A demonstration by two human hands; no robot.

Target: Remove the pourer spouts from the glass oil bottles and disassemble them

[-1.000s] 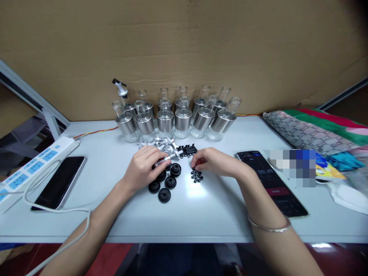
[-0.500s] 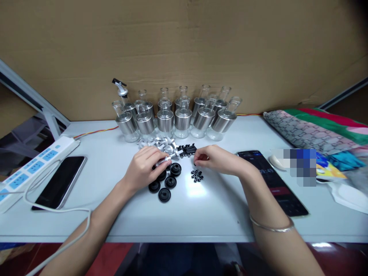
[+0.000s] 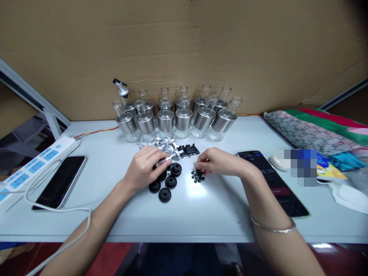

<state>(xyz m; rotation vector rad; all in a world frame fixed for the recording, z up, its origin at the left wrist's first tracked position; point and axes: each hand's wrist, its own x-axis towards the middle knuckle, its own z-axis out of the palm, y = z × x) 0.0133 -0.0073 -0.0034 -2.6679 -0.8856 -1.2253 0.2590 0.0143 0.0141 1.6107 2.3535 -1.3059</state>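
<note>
My left hand [image 3: 145, 165] is closed around a silver pourer spout [image 3: 173, 156], whose end pokes out past the thumb and forefinger. Beneath and beside that hand lie several round black stoppers [image 3: 165, 194]. My right hand [image 3: 215, 161] has its fingertips pinched together at the edge of a small cluster of black rings [image 3: 196, 176]. Whatever sits in the pinch is hidden by the fingers. Just beyond the hands are a heap of silver pourer parts [image 3: 169, 144] and a patch of slim black levers [image 3: 191, 150].
Glass bottles with steel sleeves [image 3: 184, 119] stand in rows at the back; one carries a fitted pourer [image 3: 123, 91]. A power strip [image 3: 37, 165], a phone [image 3: 59, 182] and a white cable [image 3: 57, 209] lie left. Another phone [image 3: 283, 195] and a patterned cloth [image 3: 310, 128] lie right.
My right hand has moved slightly toward me, from beside the black levers down to the cluster of small rings. The left hand keeps its hold on the silver pourer spout.
</note>
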